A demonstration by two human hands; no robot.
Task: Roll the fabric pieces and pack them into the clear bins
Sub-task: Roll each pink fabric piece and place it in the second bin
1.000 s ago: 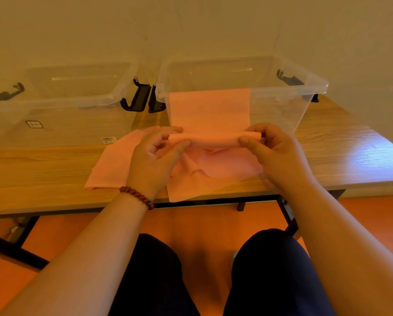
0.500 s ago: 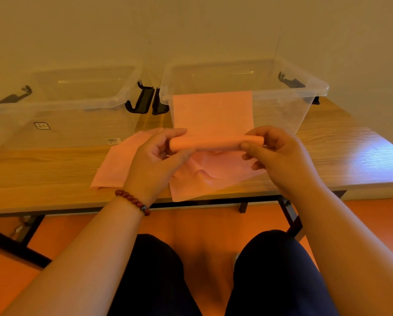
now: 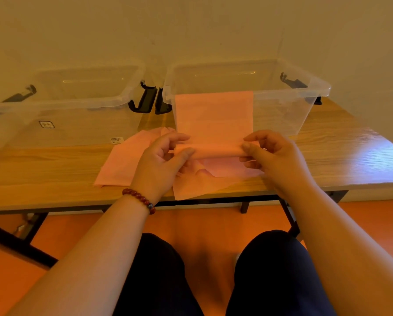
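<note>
A pink fabric piece (image 3: 213,110) lies stretched from the front wall of the right clear bin (image 3: 305,87) down toward me, its near end wound into a tight roll (image 3: 216,150). My left hand (image 3: 159,165) pinches the roll's left end between thumb and fingers. My right hand (image 3: 275,158) pinches the right end the same way. The roll is held just above the table. More pink fabric pieces (image 3: 120,165) lie flat and crumpled on the table under and left of my hands. The left clear bin (image 3: 81,103) looks to hold nothing.
Both bins stand side by side at the back of the wooden table (image 3: 42,174), against the wall, with black latch handles (image 3: 149,101) between them. The table's front edge runs just below my wrists. My knees and an orange floor are underneath.
The roll has grown thicker and moved a little farther up the stretched fabric toward the right bin. Both hands have kept pinching its ends while turning it.
</note>
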